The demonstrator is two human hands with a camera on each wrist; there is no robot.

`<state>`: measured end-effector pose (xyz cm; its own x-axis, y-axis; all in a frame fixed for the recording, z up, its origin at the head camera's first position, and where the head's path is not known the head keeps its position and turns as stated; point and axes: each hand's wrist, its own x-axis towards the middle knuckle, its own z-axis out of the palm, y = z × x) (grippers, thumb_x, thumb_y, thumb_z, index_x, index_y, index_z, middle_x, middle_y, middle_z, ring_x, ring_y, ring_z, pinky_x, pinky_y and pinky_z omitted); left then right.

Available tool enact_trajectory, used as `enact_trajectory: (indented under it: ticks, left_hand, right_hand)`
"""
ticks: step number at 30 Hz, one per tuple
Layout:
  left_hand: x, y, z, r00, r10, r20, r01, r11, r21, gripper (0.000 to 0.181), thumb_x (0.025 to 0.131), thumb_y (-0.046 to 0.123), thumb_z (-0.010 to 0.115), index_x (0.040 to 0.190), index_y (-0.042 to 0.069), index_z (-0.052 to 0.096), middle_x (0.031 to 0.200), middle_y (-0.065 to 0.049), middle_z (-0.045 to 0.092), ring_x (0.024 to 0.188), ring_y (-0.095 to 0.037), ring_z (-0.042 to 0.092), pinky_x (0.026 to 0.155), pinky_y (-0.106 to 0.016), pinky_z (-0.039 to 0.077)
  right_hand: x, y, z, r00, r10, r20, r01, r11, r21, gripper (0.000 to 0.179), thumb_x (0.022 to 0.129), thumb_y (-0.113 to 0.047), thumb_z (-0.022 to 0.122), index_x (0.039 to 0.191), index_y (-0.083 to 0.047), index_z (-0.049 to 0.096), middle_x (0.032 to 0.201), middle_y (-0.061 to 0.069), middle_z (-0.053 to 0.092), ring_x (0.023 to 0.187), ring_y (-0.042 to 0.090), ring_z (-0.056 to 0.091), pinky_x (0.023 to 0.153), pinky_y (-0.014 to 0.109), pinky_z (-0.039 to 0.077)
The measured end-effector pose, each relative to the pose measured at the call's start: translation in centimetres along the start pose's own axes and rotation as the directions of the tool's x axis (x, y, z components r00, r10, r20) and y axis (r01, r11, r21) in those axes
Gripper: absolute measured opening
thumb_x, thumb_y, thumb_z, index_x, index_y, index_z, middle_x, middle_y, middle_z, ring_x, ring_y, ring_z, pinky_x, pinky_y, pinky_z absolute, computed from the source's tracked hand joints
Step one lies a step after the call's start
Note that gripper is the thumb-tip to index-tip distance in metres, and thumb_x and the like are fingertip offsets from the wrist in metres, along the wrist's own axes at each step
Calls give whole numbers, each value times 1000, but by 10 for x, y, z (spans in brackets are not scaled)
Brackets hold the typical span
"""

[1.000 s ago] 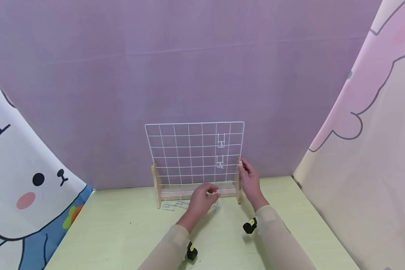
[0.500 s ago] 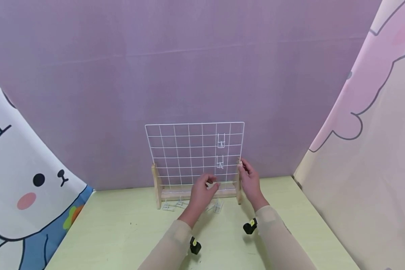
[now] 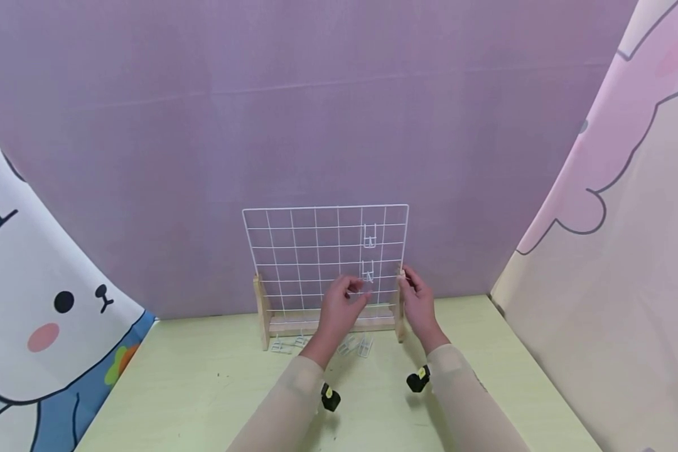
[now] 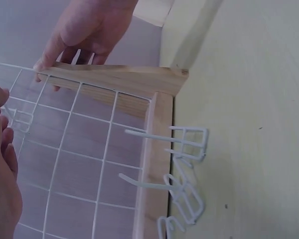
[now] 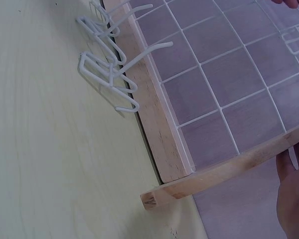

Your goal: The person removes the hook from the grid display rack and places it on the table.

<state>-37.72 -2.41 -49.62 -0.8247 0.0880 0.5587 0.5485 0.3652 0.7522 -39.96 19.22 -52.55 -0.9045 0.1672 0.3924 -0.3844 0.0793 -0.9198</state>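
A white wire grid panel (image 3: pixel 307 251) stands upright in a wooden base (image 3: pixel 330 321). On its right half hang an upper white wire hook (image 3: pixel 370 237) and a lower white wire hook (image 3: pixel 368 270). My left hand (image 3: pixel 339 307) is raised before the panel, thumb and forefinger apart, fingertips close to the lower hook; whether they touch it is unclear. In the left wrist view the left hand (image 4: pixel 2 169) shows at the edge beside that hook (image 4: pixel 22 119). My right hand (image 3: pixel 419 309) grips the top of the right wooden upright (image 3: pixel 400 307), steadying fingers around it.
Several loose white wire hooks (image 3: pixel 364 346) lie on the pale table (image 3: pixel 203 376) in front of the base. A purple backdrop (image 3: pixel 328 125) rises behind the panel. Printed cloths hang at the left (image 3: pixel 51 301) and right. Each wrist wears a small black camera (image 3: pixel 418 380).
My left hand has risen from near the base to the height of the lower hook, uncovering loose hooks on the table. The right hand stays on the upright.
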Motion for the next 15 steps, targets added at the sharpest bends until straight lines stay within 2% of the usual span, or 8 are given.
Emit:
enact_trajectory:
  ticks: [4, 7, 11, 15]
  left_hand:
    - [4, 5, 0, 1000, 10, 13, -10, 1000, 8, 29, 97, 17, 88, 122, 8, 75, 113, -4, 72, 105, -18, 67, 94, -39, 60]
    - [8, 8, 1, 999, 42, 12, -42, 999, 15, 28, 96, 16, 89, 120, 10, 77, 112, -4, 72, 104, -20, 68, 92, -41, 62]
    - [12, 9, 3, 996, 85, 17, -85, 996, 5, 26, 95, 10, 89, 118, 7, 78, 113, -11, 72, 104, -31, 71, 88, -45, 63]
    - [14, 9, 5, 995, 100, 27, -100, 995, -1, 23, 94, 7, 89, 115, 6, 79, 111, -9, 72, 103, -35, 71, 86, -45, 62]
  right_hand:
    - [0, 0, -1, 1000, -4, 3, 4, 1000, -4, 45, 116, -28, 61, 157, -11, 61, 138, 29, 64, 119, 37, 61, 92, 22, 56]
    - [0, 1, -1, 1000, -14, 5, 14, 1000, -8, 45, 116, -29, 61, 157, -11, 61, 138, 29, 64, 118, 38, 60, 92, 25, 57]
    - [1, 1, -1, 1000, -18, 4, 18, 1000, -9, 44, 116, -29, 61, 157, -12, 61, 137, 28, 64, 117, 35, 60, 90, 23, 56]
    - [0, 2, 0, 1000, -9, 6, 9, 1000, -3, 45, 116, -29, 61, 158, -12, 61, 138, 29, 64, 119, 40, 60, 89, 21, 56]
